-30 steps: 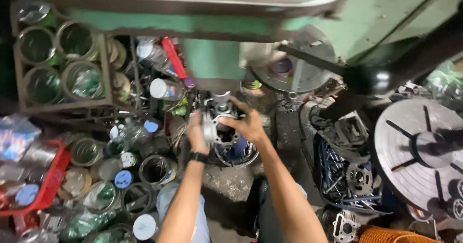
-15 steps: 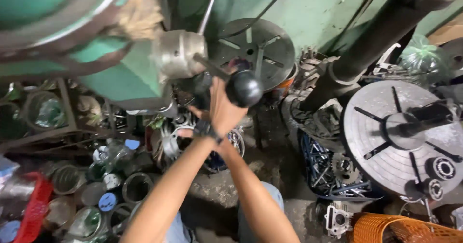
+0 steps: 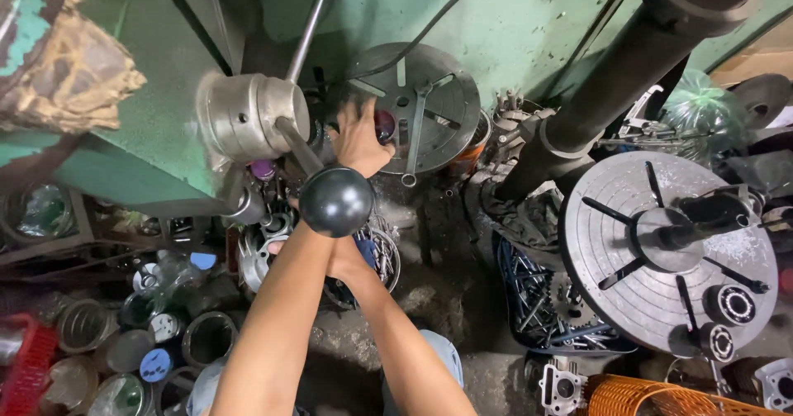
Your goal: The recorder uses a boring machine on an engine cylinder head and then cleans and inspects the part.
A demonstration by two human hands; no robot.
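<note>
My left hand (image 3: 359, 139) reaches up across the middle, its fingers curled over a small dark purple round part (image 3: 385, 123) in front of a grey slotted disc (image 3: 434, 106). My left forearm passes behind a black ball knob (image 3: 336, 201) on a lever that sticks out of a steel hub (image 3: 248, 118) on the green machine. My right hand (image 3: 330, 259) crosses under the left forearm toward a grey ribbed metal part (image 3: 258, 255). That hand is mostly hidden by the forearm and the knob.
A large slotted faceplate (image 3: 661, 251) with bearings on it lies at the right, below a thick dark column (image 3: 628, 77). Several open tins (image 3: 206, 337) and a red crate (image 3: 25, 366) crowd the lower left. Sprockets (image 3: 537, 300) and an orange basket (image 3: 644, 395) sit lower right.
My view has swung up and right toward the machine. Both hands were on the grey metal part; the left hand has since risen to the purple part by the slotted disc.
</note>
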